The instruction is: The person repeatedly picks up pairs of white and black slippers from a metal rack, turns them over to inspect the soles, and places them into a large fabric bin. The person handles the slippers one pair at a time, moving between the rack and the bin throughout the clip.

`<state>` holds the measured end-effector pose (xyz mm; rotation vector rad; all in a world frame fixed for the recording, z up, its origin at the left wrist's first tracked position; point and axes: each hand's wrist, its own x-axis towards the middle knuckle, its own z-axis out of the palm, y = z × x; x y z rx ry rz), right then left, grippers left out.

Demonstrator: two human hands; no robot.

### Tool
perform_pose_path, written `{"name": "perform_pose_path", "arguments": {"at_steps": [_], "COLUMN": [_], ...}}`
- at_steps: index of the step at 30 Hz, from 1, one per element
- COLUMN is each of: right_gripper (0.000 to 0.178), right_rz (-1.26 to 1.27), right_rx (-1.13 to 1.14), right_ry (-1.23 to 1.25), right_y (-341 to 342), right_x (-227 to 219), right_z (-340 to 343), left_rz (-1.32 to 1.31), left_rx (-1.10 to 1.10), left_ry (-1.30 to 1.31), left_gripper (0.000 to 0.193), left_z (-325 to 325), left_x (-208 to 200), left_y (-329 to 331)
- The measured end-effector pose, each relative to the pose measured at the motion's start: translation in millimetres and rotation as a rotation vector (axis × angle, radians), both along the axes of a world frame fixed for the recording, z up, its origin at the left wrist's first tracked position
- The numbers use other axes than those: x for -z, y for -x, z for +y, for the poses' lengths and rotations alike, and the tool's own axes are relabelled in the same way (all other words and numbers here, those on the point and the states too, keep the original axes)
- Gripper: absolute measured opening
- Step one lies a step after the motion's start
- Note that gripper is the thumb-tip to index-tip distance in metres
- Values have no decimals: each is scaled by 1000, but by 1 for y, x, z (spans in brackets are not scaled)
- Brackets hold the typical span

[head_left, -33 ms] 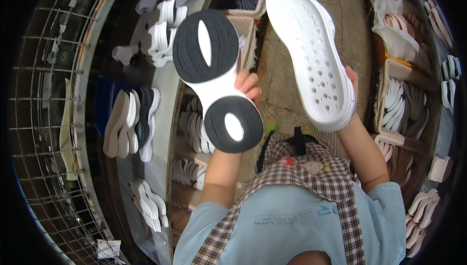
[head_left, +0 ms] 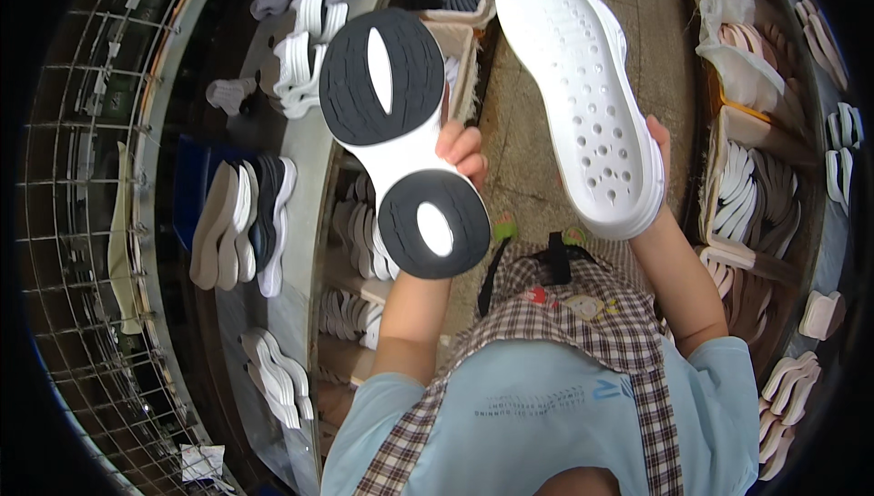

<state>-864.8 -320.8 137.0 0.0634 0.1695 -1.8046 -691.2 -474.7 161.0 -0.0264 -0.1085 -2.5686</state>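
My left hand (head_left: pixel 464 152) grips a white shoe sole (head_left: pixel 407 155) by its narrow waist, fingers curled over the right edge. This sole's underside faces up, with two black rubber tread patches, each round a white oval opening. In my right hand (head_left: pixel 660 139) is a second white shoe sole (head_left: pixel 583 100), held by its lower right edge. Its hollow inner side faces up, dotted with small round holes in its lower half, and a black tip shows at its far end. The two soles are apart, side by side; most of each hand is hidden behind its sole.
On the left, a grey bench (head_left: pixel 320 163) carries groups of soles, including beige, white and black ones (head_left: pixel 244 223). A wire mesh (head_left: pixel 91 223) stands beyond it. Lined bins (head_left: pixel 728 182) of soles flank the right side, before another bench (head_left: pixel 824 264). Between them runs the floor (head_left: pixel 519 145).
The whole view has shifted slightly, with soles and surroundings sitting a little higher in the picture. Both hands keep their hold on the same soles.
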Motion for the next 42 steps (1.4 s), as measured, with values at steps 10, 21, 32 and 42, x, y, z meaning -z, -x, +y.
{"name": "perform_pose_path", "arguments": {"at_steps": [10, 21, 32, 42], "right_gripper": [79, 54, 69, 47], "right_rz": [168, 1797, 1124, 977], "right_rx": [-35, 117, -61, -144], "right_ry": [-107, 128, -70, -262], "right_y": [-10, -37, -37, -40], "right_x": [-8, -27, -33, -15], "right_z": [-6, -34, -47, -66], "left_rz": [88, -375, 313, 361], "left_rx": [33, -79, 210, 169], "left_ry": [22, 519, -18, -14], "left_gripper": [43, 53, 71, 68], "left_z": [0, 13, 0, -9], "left_x": [5, 15, 26, 14], "left_y": [0, 5, -38, -61]}}
